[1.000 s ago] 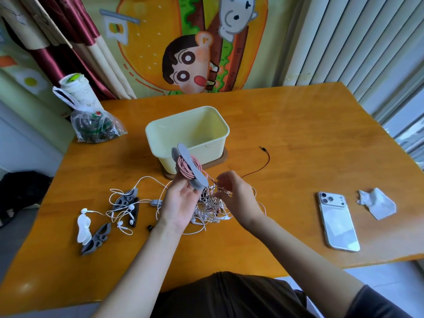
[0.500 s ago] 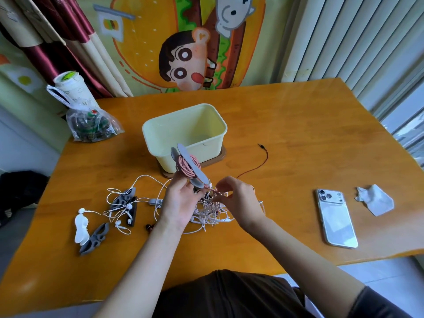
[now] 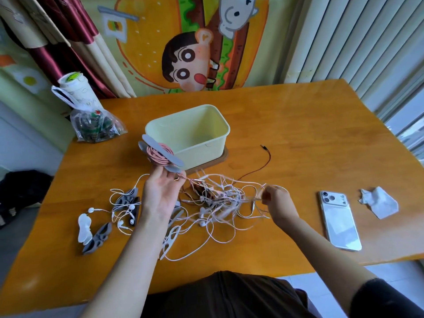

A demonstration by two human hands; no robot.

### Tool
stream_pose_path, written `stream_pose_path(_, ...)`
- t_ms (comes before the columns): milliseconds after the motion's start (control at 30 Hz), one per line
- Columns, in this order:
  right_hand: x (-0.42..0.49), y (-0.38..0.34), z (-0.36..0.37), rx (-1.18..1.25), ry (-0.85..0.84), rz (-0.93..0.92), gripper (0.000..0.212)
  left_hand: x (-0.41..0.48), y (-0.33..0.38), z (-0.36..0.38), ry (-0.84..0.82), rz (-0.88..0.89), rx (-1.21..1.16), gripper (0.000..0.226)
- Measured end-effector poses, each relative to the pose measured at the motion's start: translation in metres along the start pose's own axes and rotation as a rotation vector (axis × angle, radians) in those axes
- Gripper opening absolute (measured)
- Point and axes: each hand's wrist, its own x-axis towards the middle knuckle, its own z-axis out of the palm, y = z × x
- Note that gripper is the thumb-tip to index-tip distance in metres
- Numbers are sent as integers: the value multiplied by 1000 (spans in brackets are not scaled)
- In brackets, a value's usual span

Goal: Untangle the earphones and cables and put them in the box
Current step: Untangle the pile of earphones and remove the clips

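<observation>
The right hand [image 3: 277,203] has pulled rightward from the left hand [image 3: 160,198], its grip pinching thin strands and stretching the tangle [image 3: 218,198] over the counter [image 3: 298,134], left grip holding the pink-wound winder [image 3: 160,154] beside the box [image 3: 190,134]: untangling underway, nothing boxed.

a pale yellow box [image 3: 202,154] stands open and upright, mid-table toward the far edge. a pink cable coil [image 3: 154,158] on a grey winder [image 3: 171,157] is raised before its left corner. a white-pink earphone tangle [image 3: 220,200] sprawls nearer the near edge; a dark red cable [image 3: 263,164] lies right of the box.
</observation>
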Motion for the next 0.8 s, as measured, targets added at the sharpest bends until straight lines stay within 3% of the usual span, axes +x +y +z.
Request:
stream_pose_path(67, -2, -5, 1, -116, -102, 26, 32, -2, -4, 5, -5, -13, 23, 24)
stream_pose_path(167, -9, -33, 5, -181, -229, -80, 41, -5, -15, 13, -33, -48, 54, 27)
stream_pose_path(300, -25, -89, -6, 140, -101, -382, 28, -8, -22, 20, -66, -72, 113, 21)
stream_pose_path(400, -29, -113, -15, 245, -178, -526, 26, -10, -23, 23, -96, -74, 160, 21)
stream_pose_path(667, -23, -104, -20, 301, -229, -480, 1, -18, -17, 21, -62, -66, 218, 27)
stream_pose_path(800, -26, -102, -18, 306, -169, -504, 3, -18, -18, 22, -74, -68, 233, 28)
